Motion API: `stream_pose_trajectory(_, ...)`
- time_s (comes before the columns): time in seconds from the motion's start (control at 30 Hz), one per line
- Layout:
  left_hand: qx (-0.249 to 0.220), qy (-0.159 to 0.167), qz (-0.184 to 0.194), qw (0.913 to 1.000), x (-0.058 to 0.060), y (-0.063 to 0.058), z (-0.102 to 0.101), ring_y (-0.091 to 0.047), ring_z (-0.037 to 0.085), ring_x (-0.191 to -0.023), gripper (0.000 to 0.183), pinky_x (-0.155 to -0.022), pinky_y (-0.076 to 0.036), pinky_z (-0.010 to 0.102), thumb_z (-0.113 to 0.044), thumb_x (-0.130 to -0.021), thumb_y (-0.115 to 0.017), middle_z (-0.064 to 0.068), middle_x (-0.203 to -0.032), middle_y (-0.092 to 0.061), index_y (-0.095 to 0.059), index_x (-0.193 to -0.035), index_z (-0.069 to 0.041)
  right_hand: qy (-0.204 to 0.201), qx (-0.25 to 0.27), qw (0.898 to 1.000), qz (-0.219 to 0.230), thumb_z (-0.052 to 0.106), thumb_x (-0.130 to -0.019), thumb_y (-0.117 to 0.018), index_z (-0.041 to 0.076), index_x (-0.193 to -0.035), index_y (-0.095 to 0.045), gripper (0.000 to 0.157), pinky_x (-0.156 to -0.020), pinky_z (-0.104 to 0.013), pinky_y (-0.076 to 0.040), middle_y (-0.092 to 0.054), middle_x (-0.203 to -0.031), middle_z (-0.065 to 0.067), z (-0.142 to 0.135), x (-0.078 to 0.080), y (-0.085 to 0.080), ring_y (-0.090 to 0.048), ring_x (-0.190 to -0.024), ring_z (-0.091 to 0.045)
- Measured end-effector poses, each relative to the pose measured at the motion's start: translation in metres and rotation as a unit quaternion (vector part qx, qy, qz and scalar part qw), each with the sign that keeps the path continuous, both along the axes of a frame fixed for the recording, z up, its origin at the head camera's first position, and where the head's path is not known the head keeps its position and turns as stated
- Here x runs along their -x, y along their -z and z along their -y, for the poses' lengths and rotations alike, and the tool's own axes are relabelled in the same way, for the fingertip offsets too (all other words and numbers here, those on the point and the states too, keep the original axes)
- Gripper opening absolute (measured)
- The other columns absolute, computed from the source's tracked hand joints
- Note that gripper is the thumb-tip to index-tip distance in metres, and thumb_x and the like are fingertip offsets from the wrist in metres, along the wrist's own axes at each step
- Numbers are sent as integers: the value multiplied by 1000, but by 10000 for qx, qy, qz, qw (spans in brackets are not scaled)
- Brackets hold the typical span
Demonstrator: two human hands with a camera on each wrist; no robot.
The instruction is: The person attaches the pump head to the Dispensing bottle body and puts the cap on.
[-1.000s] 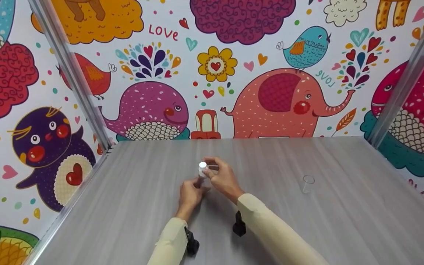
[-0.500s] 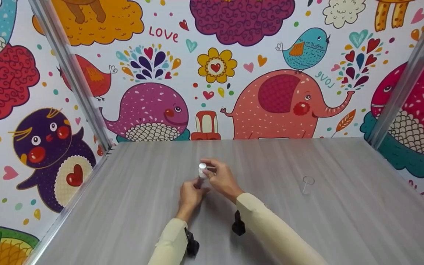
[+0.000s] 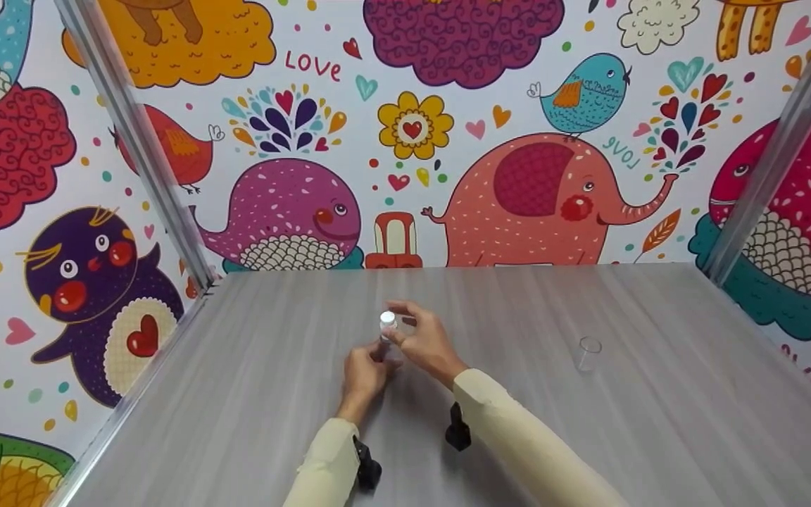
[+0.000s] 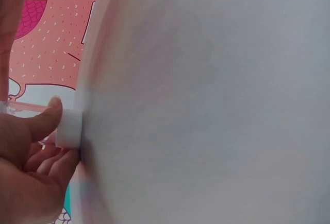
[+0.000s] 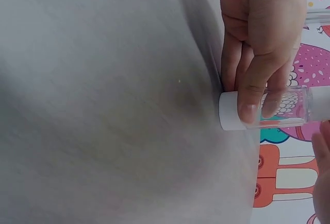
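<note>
A small clear bottle (image 5: 286,123) with a white base (image 5: 230,112) and a white cap (image 3: 388,317) stands upright on the table in front of me. My left hand (image 3: 363,374) grips it low down; in the left wrist view its thumb and fingers (image 4: 51,112) hold the white base against the tabletop. Around the top is my right hand (image 3: 429,343), thumb on the near side of the cap and index finger curved behind it. Only a few right fingers (image 5: 322,165) show at the right wrist view's edge, beside the white top part.
An upright clear glass (image 3: 588,354) stands on the grey wood-grain table (image 3: 518,310), to the right of my hands. Metal posts (image 3: 139,148) and walls printed with cartoon animals bound the table at the back and sides.
My right thumb and fingers have shifted slightly around the cap, showing more of the bottle's white top. My left hand stays in place, and the glass has not moved.
</note>
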State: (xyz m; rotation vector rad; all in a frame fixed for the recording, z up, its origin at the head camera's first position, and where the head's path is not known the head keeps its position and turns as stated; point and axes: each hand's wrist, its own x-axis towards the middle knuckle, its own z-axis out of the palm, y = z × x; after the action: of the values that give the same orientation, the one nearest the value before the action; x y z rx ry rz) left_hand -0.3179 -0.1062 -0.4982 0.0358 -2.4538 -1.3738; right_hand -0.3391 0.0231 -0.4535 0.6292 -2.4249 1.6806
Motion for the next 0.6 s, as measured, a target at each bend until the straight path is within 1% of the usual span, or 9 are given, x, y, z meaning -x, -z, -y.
stream_pose_trajectory(0.07, 50, -61, -21, 10000, 0, 0, 0, -52, 13, -64, 11, -60, -46, 29, -1, -75, -78, 12, -77, -73, -76, -86, 0, -29, -86, 10000, -7, 16, -93, -70, 11, -139, -57, 48, -110, -50, -43, -58, -143, -9, -1, -1, -1, -55, -133, -33)
stream_pose_trajectory(0.17, 132, -73, -88, 9998, -1, 1, -1, -53, 13, -62, 8, -60, -46, 30, -2, -76, -78, 13, -76, -73, -75, -83, 0, -125, -190, 9997, -69, 11, -93, -68, 11, -140, -56, 48, -109, -50, -43, -56, -145, -10, -2, -1, -1, -54, -133, -34)
stream_pose_trajectory(0.23, 108, -45, -72, 9999, -1, 0, -1, -53, 12, -61, 7, -59, -45, 29, -2, -77, -78, 12, -73, -71, -75, -83, 0, -195, -246, 9994, -147, 6, -93, -66, 10, -138, -57, 46, -109, -48, -44, -57, -142, -11, -2, -1, -1, -56, -131, -32)
stream_pose_trajectory(0.37, 9, 24, -27, 10000, -2, 0, 0, -49, 11, -61, 9, -57, -40, 26, -5, -78, -79, 6, -67, -63, -74, -84, -1, -281, -353, 9985, -301, -2, -93, -61, 8, -136, -59, 44, -107, -43, -47, -60, -138, -11, -1, 0, 1, -60, -126, -27)
stream_pose_trajectory(0.47, -32, 48, -77, 10000, -1, 0, 0, -46, 11, -61, 10, -57, -37, 26, -5, -77, -79, 4, -65, -58, -74, -85, 0, -292, -416, 9976, -472, -4, -94, -60, 6, -136, -59, 44, -105, -40, -49, -63, -135, -12, 0, 0, 2, -63, -121, -25)
stream_pose_trajectory(0.6, -40, 91, -173, 9998, 0, 0, 0, -45, 10, -60, 11, -56, -36, 25, -3, -76, -79, 3, -64, -56, -74, -86, 0, -218, -415, 9972, -588, -2, -94, -61, 5, -135, -59, 42, -101, -38, -51, -65, -130, -13, 0, 0, 4, -65, -117, -24)
